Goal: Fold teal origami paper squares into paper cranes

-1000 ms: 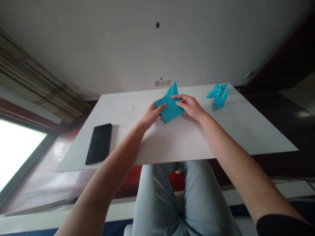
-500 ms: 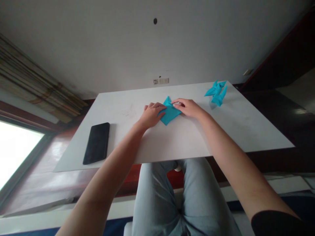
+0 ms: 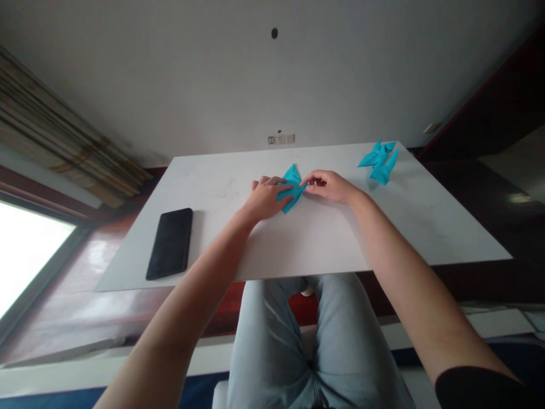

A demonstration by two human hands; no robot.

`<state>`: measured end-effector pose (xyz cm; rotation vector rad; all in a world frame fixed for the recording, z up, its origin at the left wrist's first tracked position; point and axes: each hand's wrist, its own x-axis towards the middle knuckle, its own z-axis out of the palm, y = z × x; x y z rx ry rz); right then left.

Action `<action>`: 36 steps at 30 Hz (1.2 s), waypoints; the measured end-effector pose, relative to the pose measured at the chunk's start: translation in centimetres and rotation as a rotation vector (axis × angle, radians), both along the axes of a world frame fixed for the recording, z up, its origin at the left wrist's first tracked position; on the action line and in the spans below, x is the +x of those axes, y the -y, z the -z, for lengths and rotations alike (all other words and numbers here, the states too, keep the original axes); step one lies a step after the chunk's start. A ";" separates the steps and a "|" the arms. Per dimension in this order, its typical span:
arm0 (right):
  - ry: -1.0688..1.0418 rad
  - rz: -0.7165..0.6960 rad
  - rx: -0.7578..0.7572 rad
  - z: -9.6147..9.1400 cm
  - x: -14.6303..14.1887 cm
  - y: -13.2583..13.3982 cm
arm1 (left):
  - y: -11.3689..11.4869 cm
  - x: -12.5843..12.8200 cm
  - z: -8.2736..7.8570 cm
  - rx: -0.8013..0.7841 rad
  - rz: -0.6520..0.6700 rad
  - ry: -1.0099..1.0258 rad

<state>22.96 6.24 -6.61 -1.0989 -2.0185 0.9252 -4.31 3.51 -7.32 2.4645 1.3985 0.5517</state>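
Note:
A blue sheet of origami paper, partly folded, lies on the white table with a pointed flap at its far end. My left hand rests on the paper's left side, fingers stretched out and apart, pressing it against the tabletop. At the paper's right edge, my right hand pinches a corner between thumb and fingertips, and that edge is lifted and folded inward. My left fingers cover part of the folds.
Two folded blue paper figures stand together near the far right corner of the white table. A black phone lies by the near left edge. Wall sockets sit behind the table, and my legs are under its front edge.
The right corner of the paper, flat before, is now pulled inward and up by my right hand. My left hand stays on the paper. The view has shifted slightly.

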 end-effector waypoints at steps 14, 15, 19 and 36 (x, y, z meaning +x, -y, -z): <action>0.133 0.070 0.123 1.9 -0.8 -0.4 | -0.6 0.7 1.1 -0.062 0.097 0.204; 0.138 0.056 0.144 1.8 -0.8 -0.4 | -0.4 0.7 1.1 -0.063 0.063 0.179; 0.196 -0.033 0.214 1.8 -1.0 -0.4 | 0.4 1.1 1.0 -0.022 -0.077 0.079; 0.343 -0.006 0.228 2.0 -1.2 0.2 | -0.9 -0.6 -0.3 -0.115 -0.153 0.354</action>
